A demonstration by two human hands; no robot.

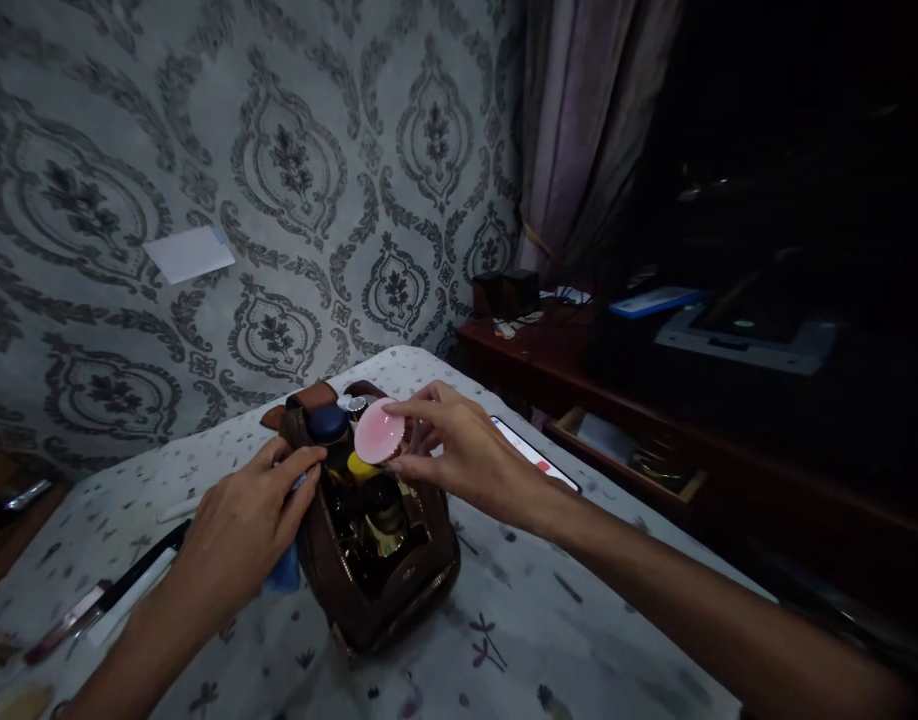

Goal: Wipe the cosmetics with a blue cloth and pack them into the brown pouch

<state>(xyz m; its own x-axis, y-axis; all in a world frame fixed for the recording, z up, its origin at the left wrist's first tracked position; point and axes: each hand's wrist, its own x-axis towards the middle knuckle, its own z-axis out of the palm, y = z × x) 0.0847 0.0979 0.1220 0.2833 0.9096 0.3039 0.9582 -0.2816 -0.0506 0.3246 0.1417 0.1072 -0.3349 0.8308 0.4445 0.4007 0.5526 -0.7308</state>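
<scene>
Pink-lidded container [379, 432]: was located above the open mouth of the brown bag [423, 585], lid tilted toward the viewer.
Right hand [470, 455]: gripped the container between thumb and fingers at its rim.
Left hand [238, 515]: fingers bent, grasped the bag at its left rim.
Handling, container: probably light and rigid; the glossy lid was likely slippery. Best hold: opposite sides of the rim, clear of the smooth crown.
Handling, bag: appeared soft-walled, with weight added by its contents. Best hold: the upper rim, beside the dark blue cap [328, 424].
Contents: the yellow cap [362, 466] and glossy dark bottles [384, 505] stood close together; if glass, they called for care against knocks.
Phone [520, 441]: lay near the right edge of the table [534, 620], screen lit.
Markings: a small mark showed on the bag front, illegible. Screen text was too small to read. No brand could be confirmed.
</scene>
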